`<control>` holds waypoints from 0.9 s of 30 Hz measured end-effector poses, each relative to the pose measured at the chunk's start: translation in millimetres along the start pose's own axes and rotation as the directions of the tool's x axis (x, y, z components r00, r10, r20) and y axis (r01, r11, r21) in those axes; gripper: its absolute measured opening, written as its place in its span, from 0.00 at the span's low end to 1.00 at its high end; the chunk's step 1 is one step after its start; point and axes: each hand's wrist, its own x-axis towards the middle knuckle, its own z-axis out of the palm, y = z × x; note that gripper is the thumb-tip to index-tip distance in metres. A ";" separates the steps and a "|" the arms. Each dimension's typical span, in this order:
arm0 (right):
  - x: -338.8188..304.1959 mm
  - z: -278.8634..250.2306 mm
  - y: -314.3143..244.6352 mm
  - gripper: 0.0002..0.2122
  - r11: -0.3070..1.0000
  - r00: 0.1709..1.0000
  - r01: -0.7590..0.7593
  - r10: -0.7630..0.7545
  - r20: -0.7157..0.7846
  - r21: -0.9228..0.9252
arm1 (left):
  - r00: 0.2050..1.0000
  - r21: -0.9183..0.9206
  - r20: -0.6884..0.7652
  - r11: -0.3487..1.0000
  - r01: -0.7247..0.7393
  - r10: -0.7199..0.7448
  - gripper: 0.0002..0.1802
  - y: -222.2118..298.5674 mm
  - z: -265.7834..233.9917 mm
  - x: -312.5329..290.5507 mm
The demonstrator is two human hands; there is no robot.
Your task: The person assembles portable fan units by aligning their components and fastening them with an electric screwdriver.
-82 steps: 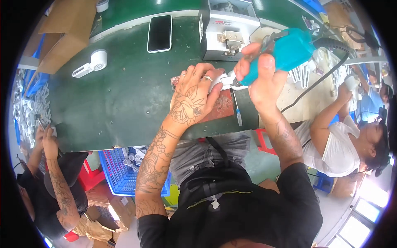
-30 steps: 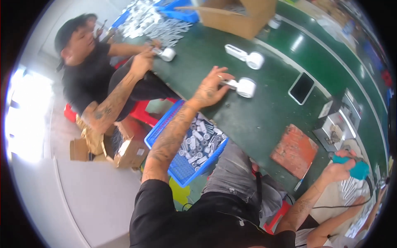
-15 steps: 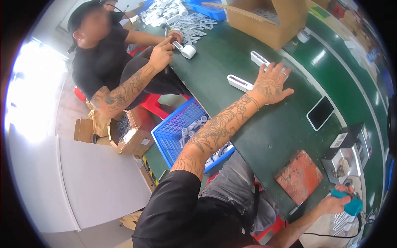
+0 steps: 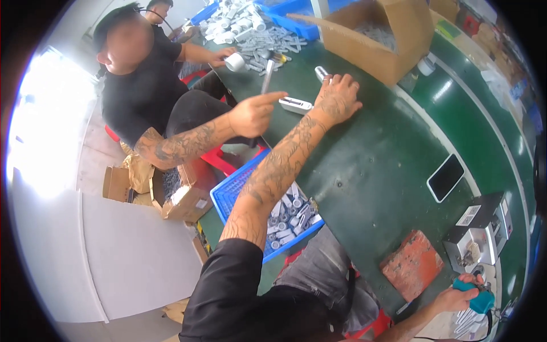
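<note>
My left arm reaches across the green table (image 4: 364,165). My left hand (image 4: 339,100) is closed over a long white plastic piece (image 4: 322,74), and its far end sticks out past the fingers. Beside my wrist lies another white plastic piece (image 4: 296,105) with a dark slot. Down at the lower right, my right hand (image 4: 458,295) grips a teal corded power tool (image 4: 478,297); the tool's tip cannot be made out. Several thin grey parts (image 4: 468,322) lie just below it.
A co-worker's hand (image 4: 250,117) with a hammer (image 4: 268,77) is near my left forearm. Around are a grey-part pile (image 4: 245,28), cardboard box (image 4: 387,54), blue basket (image 4: 228,196) of parts, phone (image 4: 445,178), reddish block (image 4: 413,265) and metal-and-black device (image 4: 478,233).
My left hand and both white pieces have slid left and away, toward the co-worker. The co-worker's hammer hand has come nearer my forearm. My right hand still holds the teal tool.
</note>
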 end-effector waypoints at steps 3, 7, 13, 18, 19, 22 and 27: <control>-3.5 6.6 -7.3 0.36 0.999 1.000 0.023 -0.023 -0.015 -0.030 | 0.932 -0.152 -0.332 0.967 -0.202 0.143 0.20 45.2 -4.1 0.2; -6.2 17.0 -9.7 0.34 0.993 0.998 0.061 -0.059 0.020 -0.101 | 0.922 -0.748 -0.338 0.648 -0.142 -0.188 0.04 116.6 47.6 -28.9; -10.6 14.4 -0.4 0.32 0.995 1.000 0.016 -0.014 0.022 -0.102 | 0.968 -0.746 -0.087 0.659 0.094 -0.237 0.12 120.0 59.0 -32.5; -8.8 5.6 6.8 0.26 0.995 0.998 0.061 -0.058 0.034 -0.074 | 0.977 -0.731 -0.017 0.670 0.132 -0.211 0.15 122.2 53.2 -30.8; -8.7 4.0 10.0 0.26 0.996 0.997 0.066 -0.063 0.052 -0.063 | 0.977 -0.731 -0.001 0.667 0.145 -0.213 0.15 121.0 54.2 -31.7; -8.5 1.4 16.0 0.26 0.993 0.994 0.082 -0.075 0.079 -0.081 | 0.974 -0.748 0.020 0.643 0.166 -0.227 0.15 120.4 58.3 -32.2; -11.7 10.0 8.6 0.26 0.990 0.992 0.105 -0.097 0.081 -0.090 | 0.974 -0.756 -0.021 0.640 0.133 -0.227 0.15 118.6 54.1 -31.9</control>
